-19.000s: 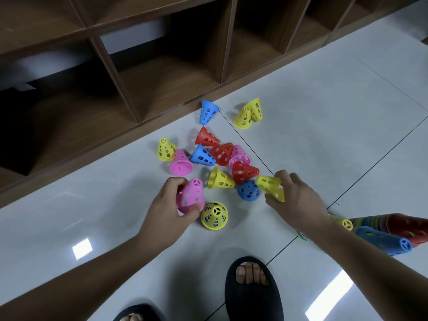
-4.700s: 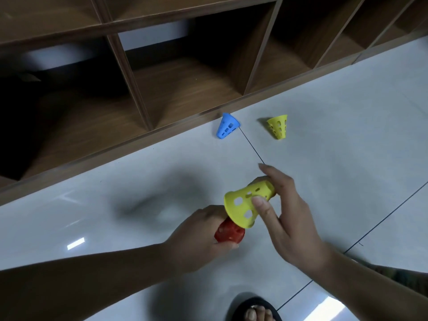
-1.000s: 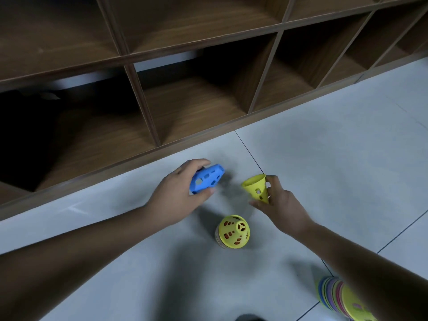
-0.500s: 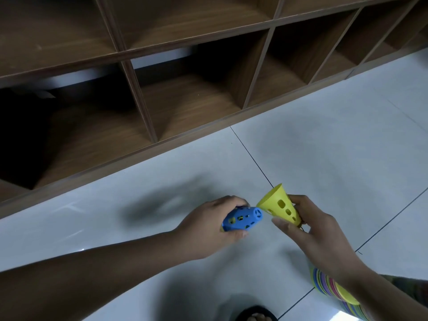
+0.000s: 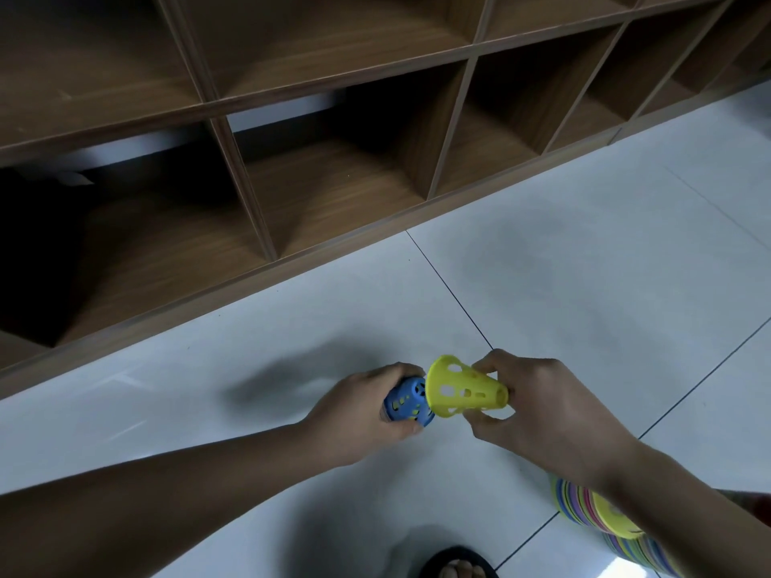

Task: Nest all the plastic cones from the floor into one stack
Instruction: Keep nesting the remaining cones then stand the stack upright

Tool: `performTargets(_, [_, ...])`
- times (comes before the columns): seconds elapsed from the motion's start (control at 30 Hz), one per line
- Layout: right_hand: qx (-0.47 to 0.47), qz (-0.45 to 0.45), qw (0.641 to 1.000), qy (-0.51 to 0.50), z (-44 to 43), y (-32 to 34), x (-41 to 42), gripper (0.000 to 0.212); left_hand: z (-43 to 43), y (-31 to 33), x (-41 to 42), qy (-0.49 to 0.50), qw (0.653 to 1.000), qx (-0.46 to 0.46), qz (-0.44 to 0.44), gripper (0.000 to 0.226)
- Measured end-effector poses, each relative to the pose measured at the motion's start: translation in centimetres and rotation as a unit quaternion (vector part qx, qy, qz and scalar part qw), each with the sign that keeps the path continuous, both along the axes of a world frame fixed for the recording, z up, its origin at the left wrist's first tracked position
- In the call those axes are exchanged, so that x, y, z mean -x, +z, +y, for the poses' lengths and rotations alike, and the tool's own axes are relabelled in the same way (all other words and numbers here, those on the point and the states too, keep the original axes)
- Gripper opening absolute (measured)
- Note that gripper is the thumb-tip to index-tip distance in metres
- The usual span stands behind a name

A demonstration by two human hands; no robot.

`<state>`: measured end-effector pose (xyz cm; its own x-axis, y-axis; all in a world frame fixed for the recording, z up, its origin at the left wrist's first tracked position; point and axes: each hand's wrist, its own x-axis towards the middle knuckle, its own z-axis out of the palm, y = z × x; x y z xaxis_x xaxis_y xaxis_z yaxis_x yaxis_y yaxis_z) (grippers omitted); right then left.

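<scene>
While the left hand (image 5: 362, 413) grips a perforated blue cone (image 5: 405, 403), the right hand (image 5: 544, 408) pinches a holed yellow cone (image 5: 464, 390)

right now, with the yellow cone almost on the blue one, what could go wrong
The yellow cone seems to meet the blue cone off-line, so it may jam crooked. The right hand grips it by fingertips only, so it could slip. The stack lies under that forearm and might get knocked.
</scene>
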<state>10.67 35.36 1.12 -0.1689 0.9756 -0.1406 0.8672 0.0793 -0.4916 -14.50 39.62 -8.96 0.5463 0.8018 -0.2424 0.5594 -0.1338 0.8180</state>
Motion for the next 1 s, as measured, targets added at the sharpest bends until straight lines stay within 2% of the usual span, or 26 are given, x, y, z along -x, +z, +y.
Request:
performTargets(0.1, [-0.009, -0.017, 0.999, 0.039, 0.6, -0.4, 1.2, 0.036, 0.0, -0.1, 0.0, 0.001, 1.0, -0.01, 0.001, 0.054])
performTargets(0.17, [-0.025, -0.024, 0.997, 0.066, 1.0, -0.5, 2.3, 0.038, -0.1, -0.4, 0.0, 0.017, 1.0, -0.004, -0.008, 0.058])
performTargets(0.3, [-0.044, -0.037, 0.994, 0.089, 1.9, -0.8, 3.6, 0.038, -0.3, -1.0, 0.5, 0.052, 0.998, 0.02, -0.024, 0.098])
performTargets(0.37, [-0.038, -0.044, 0.993, 0.101, 2.1, -1.4, 3.8, 0.036, -0.4, -1.2, 0.9, 0.043, 0.998, 0.037, -0.039, 0.105])
performTargets(0.43, [-0.01, -0.067, 0.991, 0.117, 1.9, -2.4, 3.9, 0.036, -0.4, -1.2, 1.2, 0.029, 0.997, 0.046, -0.05, 0.1])
performTargets(0.5, [0.026, -0.072, 0.99, 0.118, 1.4, -3.5, 3.9, 0.042, -0.3, -1.0, 1.3, 0.016, 0.998, 0.029, -0.048, 0.082])
performTargets(0.6, [0.071, -0.011, 0.994, 0.082, 0.3, -4.6, 3.5, 0.05, -0.2, -0.7, 0.8, 0.006, 0.999, 0.0, -0.033, 0.061])
performTargets(0.73, [0.146, 0.069, 0.987, -0.015, -1.7, -6.9, 2.7, 0.058, 0.0, -0.7, 0.2, -0.01, 1.0, -0.005, -0.012, 0.062])
performTargets(0.8, [0.215, 0.105, 0.967, -0.088, -2.8, -8.6, 2.3, 0.054, 0.1, -0.7, 0.1, -0.012, 1.0, 0.003, -0.009, 0.059])
performTargets(0.9, [0.329, 0.214, 0.895, -0.21, -4.0, -10.5, 2.6, 0.047, 0.0, -0.7, 0.3, -0.004, 0.999, 0.029, -0.02, 0.059])
performTargets(1.0, [0.345, 0.307, 0.849, -0.255, -3.9, -11.6, 3.6, 0.06, 0.0, -0.7, 0.9, 0.003, 0.999, 0.045, -0.029, 0.061])
